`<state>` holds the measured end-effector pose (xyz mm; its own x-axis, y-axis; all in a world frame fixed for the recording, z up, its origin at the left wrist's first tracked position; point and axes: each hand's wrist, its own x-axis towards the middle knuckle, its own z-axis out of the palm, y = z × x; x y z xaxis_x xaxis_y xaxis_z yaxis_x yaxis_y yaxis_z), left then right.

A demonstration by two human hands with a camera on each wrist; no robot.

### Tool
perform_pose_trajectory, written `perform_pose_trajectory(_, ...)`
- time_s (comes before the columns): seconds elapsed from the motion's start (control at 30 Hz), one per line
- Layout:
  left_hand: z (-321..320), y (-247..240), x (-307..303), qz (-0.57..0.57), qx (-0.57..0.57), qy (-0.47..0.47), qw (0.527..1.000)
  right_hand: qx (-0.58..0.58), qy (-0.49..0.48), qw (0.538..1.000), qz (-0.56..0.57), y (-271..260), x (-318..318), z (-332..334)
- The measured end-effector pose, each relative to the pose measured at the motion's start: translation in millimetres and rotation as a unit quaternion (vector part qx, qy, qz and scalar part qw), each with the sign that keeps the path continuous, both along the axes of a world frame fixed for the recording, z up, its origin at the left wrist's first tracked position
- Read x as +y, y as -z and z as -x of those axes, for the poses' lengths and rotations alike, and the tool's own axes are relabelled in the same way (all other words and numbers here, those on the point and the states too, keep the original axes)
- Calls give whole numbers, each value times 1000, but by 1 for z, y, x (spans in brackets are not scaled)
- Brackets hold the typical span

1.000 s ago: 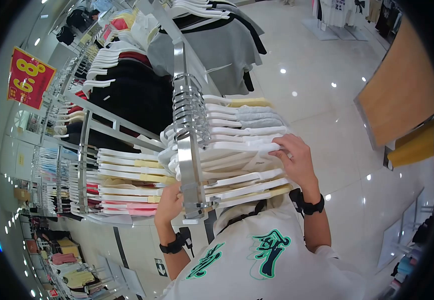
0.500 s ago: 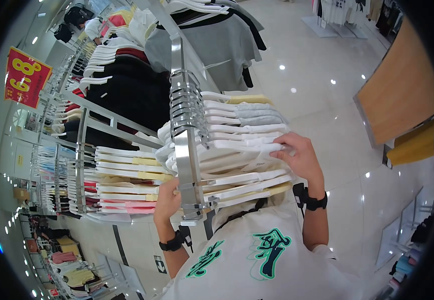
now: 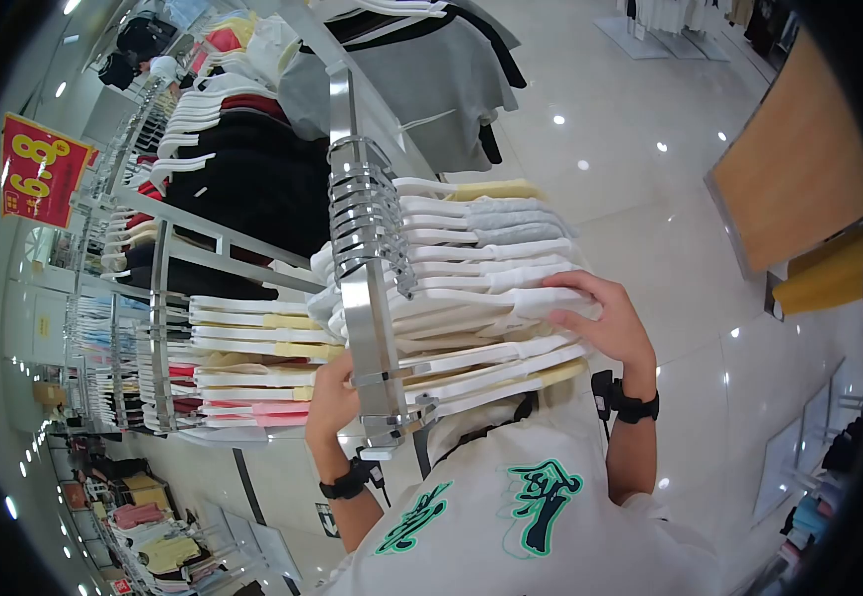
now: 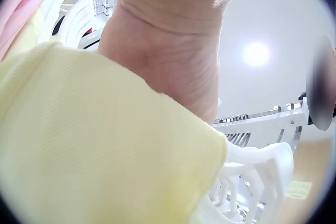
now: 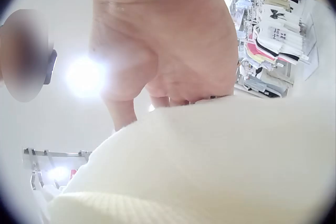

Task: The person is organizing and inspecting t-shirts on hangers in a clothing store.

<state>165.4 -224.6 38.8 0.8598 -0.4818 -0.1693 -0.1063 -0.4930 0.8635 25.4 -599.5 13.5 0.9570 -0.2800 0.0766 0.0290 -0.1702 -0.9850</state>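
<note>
The white cotton T-shirt [image 3: 511, 301] hung mid-row on the slanted chrome display arm [image 3: 367, 298], packed between white plastic hangers [image 3: 471, 353]. The right hand [image 3: 605, 323] gripped its shoulder end, fingers curled over the top and thumb beneath. The left hand [image 3: 330, 392] was behind the arm by a pale yellow knit shirt [image 4: 94, 145]. Fabric hid its fingers, so their set could not be told. The step looked like parting the row at this shirt. Going further would call for a steady sideways pull with the hook kept seated.
</note>
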Motion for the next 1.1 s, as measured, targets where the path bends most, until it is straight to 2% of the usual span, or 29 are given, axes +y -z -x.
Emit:
perform_pose_trajectory(0.1,-4,-1,10,-26,5,30,999,39,0,999,4,1,-5,7)
perform_pose_trajectory(0.17,-3,1,17,-21,58,10,998,21,-2,1000,-2,7,-3,9)
perform_pose_trajectory(0.23,-1,3,18,-19,63,-12,998,-3,-1,1000,-8,13,-2,8)
perform_pose_trajectory(0.3,-1,8,23,-17,68,-32,997,18,-47,998,-42,18,-2,8)
perform_pose_trajectory(0.37,-1,22,29,133,53,-55,988,13,-42,999,-29,23,-2,5)
perform_pose_trajectory(0.4,5,9,19,90,-2,-52,995,11,-41,999,-18,25,-1,5)
perform_pose_trajectory(0.43,4,2,12,89,1,-57,994,15,-46,999,-20,26,-2,5)
perform_pose_trajectory(0.5,2,-7,5,67,-86,28,994,36,-63,997,-39,28,-6,7)
perform_pose_trajectory(0.53,-4,4,8,68,-64,22,995,36,-64,997,-38,28,-7,6)
perform_pose_trajectory(0.67,-3,-9,0,33,-73,-27,996,37,-77,994,-71,30,-10,4)
perform_pose_trajectory(0.73,-23,-2,3,-65,-74,79,992,30,-84,993,-74,28,-11,4)
perform_pose_trajectory(0.77,-16,0,7,-66,-72,76,992,48,-85,992,-76,23,-12,3)
perform_pose_trajectory(0.83,6,-27,-11,-11,-50,-30,998,64,-87,991,-80,21,-10,4)
perform_pose_trajectory(0.9,8,-29,-9,-8,-43,-28,999,53,-95,990,-91,25,-13,4)
perform_pose_trajectory(0.97,7,-28,-9,-29,10,-80,996,36,-101,991,-80,29,-14,7)
perform_pose_trajectory(1.0,1,-26,-5,-79,26,-89,993,23,-112,991,-71,29,-14,6)
perform_pose_trajectory(1.1,2,-22,1,-67,-33,-48,996,33,-116,989,-83,26,-14,5)
